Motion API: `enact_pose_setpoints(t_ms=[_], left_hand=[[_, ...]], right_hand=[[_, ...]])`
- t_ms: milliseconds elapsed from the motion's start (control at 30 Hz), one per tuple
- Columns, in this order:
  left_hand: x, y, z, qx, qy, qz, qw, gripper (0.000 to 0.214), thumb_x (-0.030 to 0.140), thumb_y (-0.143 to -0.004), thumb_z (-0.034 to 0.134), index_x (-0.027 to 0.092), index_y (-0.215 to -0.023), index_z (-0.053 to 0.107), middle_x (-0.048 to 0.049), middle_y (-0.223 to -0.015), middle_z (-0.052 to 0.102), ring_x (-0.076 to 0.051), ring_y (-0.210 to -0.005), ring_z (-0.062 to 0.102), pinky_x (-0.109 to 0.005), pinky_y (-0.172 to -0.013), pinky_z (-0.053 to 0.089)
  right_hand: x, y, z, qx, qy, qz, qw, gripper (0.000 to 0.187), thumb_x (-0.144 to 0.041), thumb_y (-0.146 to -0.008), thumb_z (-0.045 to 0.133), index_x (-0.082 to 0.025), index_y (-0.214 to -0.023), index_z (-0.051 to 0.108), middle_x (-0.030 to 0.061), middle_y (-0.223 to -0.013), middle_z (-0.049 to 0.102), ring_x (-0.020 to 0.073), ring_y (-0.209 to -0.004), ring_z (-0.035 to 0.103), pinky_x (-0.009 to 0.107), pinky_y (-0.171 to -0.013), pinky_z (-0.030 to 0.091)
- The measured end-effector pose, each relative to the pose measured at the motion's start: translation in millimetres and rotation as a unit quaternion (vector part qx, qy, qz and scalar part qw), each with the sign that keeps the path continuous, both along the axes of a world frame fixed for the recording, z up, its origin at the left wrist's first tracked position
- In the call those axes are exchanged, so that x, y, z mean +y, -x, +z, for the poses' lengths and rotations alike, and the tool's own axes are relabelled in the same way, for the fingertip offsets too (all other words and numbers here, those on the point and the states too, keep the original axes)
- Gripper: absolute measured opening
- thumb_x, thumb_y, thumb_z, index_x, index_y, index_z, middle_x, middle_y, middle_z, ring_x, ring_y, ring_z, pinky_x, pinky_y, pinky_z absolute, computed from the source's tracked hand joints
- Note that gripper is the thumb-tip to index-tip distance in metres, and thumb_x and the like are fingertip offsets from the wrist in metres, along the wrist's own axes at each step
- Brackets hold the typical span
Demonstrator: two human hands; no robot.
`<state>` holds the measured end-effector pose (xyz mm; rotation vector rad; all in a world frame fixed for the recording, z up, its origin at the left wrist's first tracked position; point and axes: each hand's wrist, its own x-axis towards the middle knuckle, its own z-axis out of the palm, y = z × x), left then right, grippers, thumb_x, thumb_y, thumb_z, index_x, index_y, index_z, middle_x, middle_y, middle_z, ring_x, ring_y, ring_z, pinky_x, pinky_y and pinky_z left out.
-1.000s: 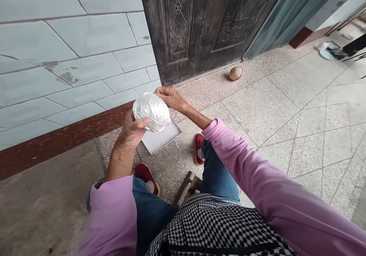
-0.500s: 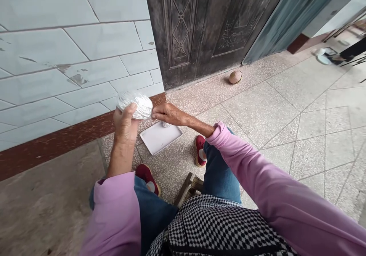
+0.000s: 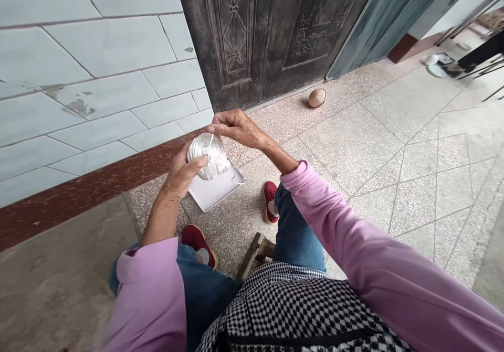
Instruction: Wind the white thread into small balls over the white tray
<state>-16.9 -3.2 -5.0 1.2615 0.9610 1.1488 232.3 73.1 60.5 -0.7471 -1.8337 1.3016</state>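
Note:
My left hand (image 3: pixel 181 174) is wrapped round a shiny white ball of thread (image 3: pixel 208 155), held up in front of me. My right hand (image 3: pixel 236 127) is just above the ball, its fingers pinched on a thin strand that runs down onto the ball. Beneath the ball, a flat white tray (image 3: pixel 214 190) lies on the floor between my feet. My arms are in pink sleeves.
I sit low on a wooden stool (image 3: pixel 258 252), red shoes (image 3: pixel 270 201) on a speckled tiled floor. A tiled wall (image 3: pixel 98 79) is at the left, a dark carved door (image 3: pixel 268 32) ahead. A small round tan object (image 3: pixel 317 97) lies by the door.
The ball has shifted right and down from beside the wall to above the tray. My right hand has risen from beside the ball to above it, still pinching the strand.

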Motion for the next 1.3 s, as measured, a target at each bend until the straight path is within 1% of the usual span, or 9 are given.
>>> enact_pose_setpoints(t_ms=[100,267,467,633,733,900,1100,1200,1300], left_hand=[[-7.2,-15.6,7.8,-0.023,0.044,-0.014,0.999,0.076,0.076,-0.085,0.109,0.023,-0.136,0.091,-0.0170,-0.127,0.092,-0.048,-0.132,0.087,-0.057,-0.112,0.077],[-4.7,-32.6,7.6,-0.067,0.091,-0.015,0.993,0.080,0.087,-0.083,0.103,0.022,-0.128,0.091,-0.0231,-0.125,0.093,-0.056,-0.138,0.085,-0.065,-0.113,0.078],[-4.5,-38.9,12.0,-0.082,0.086,-0.045,0.992,0.089,0.090,-0.083,0.103,0.021,-0.138,0.091,-0.0235,-0.130,0.092,-0.056,-0.142,0.085,-0.067,-0.117,0.078],[-12.6,-34.5,19.1,-0.095,0.047,-0.053,0.993,0.096,0.087,-0.078,0.109,0.027,-0.150,0.090,-0.0223,-0.141,0.092,-0.057,-0.150,0.083,-0.068,-0.124,0.076],[-14.7,-32.6,20.5,-0.118,0.033,-0.029,0.992,0.105,0.092,-0.077,0.107,0.026,-0.155,0.086,-0.0215,-0.145,0.091,-0.057,-0.156,0.080,-0.067,-0.128,0.074],[-8.4,-28.0,19.9,-0.133,0.028,0.053,0.989,0.106,0.099,-0.075,0.104,0.025,-0.149,0.086,-0.0210,-0.145,0.090,-0.055,-0.170,0.069,-0.062,-0.126,0.075],[5.8,-10.0,18.6,-0.164,0.004,0.163,0.973,0.091,0.096,-0.071,0.106,0.033,-0.134,0.088,-0.0133,-0.154,0.089,-0.051,-0.172,0.065,-0.058,-0.120,0.074],[13.1,0.6,9.0,-0.141,-0.025,0.202,0.969,0.080,0.092,-0.079,0.103,0.032,-0.128,0.085,-0.0100,-0.148,0.090,-0.046,-0.169,0.068,-0.055,-0.123,0.070],[19.7,11.5,-4.4,-0.055,-0.069,0.228,0.970,0.077,0.083,-0.088,0.104,0.029,-0.137,0.080,-0.0045,-0.138,0.087,-0.038,-0.152,0.075,-0.049,-0.117,0.066]], right_hand=[[7.9,-3.4,-3.2,-0.002,0.012,-0.010,1.000,0.077,-0.068,-0.119,0.101,-0.025,-0.081,0.050,-0.0079,-0.073,0.041,0.0119,-0.071,0.035,0.025,-0.062,0.036],[14.6,-2.8,-4.8,0.002,0.037,-0.023,0.999,0.070,-0.065,-0.121,0.099,-0.024,-0.084,0.054,-0.0072,-0.073,0.042,0.0125,-0.071,0.034,0.024,-0.061,0.036],[19.4,-2.4,-8.0,0.010,0.056,-0.027,0.998,0.069,-0.064,-0.122,0.096,-0.026,-0.085,0.052,-0.0086,-0.072,0.038,0.0123,-0.068,0.030,0.024,-0.058,0.034],[31.6,-1.8,-23.9,0.007,0.037,-0.025,0.999,0.075,-0.069,-0.120,0.098,-0.027,-0.085,0.047,-0.0113,-0.069,0.031,0.0119,-0.068,0.027,0.025,-0.060,0.030],[35.3,2.7,-36.3,-0.020,0.004,-0.031,0.999,0.078,-0.062,-0.122,0.097,-0.027,-0.081,0.042,-0.0111,-0.070,0.029,0.0122,-0.072,0.029,0.025,-0.066,0.029],[21.6,16.3,-45.5,-0.079,-0.036,-0.038,0.996,0.071,-0.022,-0.127,0.085,-0.025,-0.073,0.039,-0.0089,-0.074,0.035,0.0120,-0.076,0.033,0.030,-0.074,0.029],[-17.9,30.8,-21.6,-0.135,-0.052,0.011,0.989,0.047,-0.003,-0.123,0.072,-0.021,-0.081,0.061,-0.0013,-0.085,0.063,0.0162,-0.088,0.057,0.033,-0.087,0.042],[-41.0,38.0,-8.4,-0.183,-0.060,0.056,0.980,0.048,-0.004,-0.122,0.077,-0.022,-0.081,0.060,-0.0002,-0.083,0.065,0.0186,-0.087,0.057,0.035,-0.088,0.043],[-50.7,37.2,-4.2,-0.169,-0.061,0.119,0.976,0.046,-0.007,-0.124,0.080,-0.021,-0.084,0.062,-0.0012,-0.084,0.064,0.0178,-0.087,0.058,0.033,-0.087,0.043]])
